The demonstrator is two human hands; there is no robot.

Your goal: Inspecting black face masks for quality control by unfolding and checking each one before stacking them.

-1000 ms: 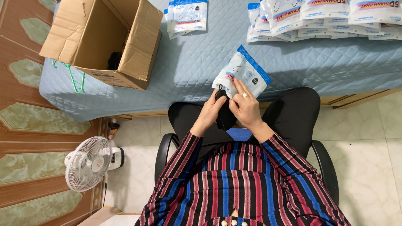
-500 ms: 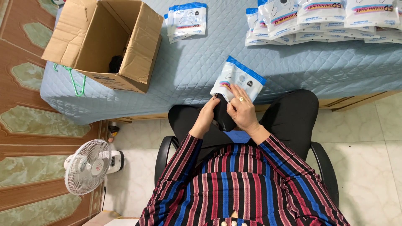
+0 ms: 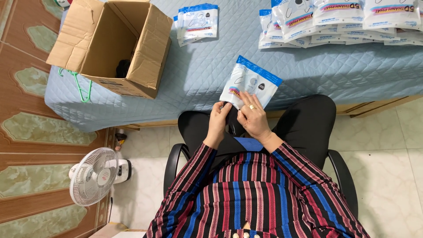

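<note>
A person sits in a chair [image 3: 341, 176] at the near edge of a bed [image 3: 211, 75]. Both hands meet over the lap: the left hand [image 3: 219, 118] and right hand [image 3: 252, 119] touch the lower end of a pouch [image 3: 251, 81], whose upper part lies on the bed. Far left on the bed stands an open box [image 3: 132, 48], tipped on its side. A small stack of pouches [image 3: 198, 22] lies behind, a larger pile [image 3: 339, 20] far right. A fan [image 3: 94, 176] stands on the floor, left of the chair.
</note>
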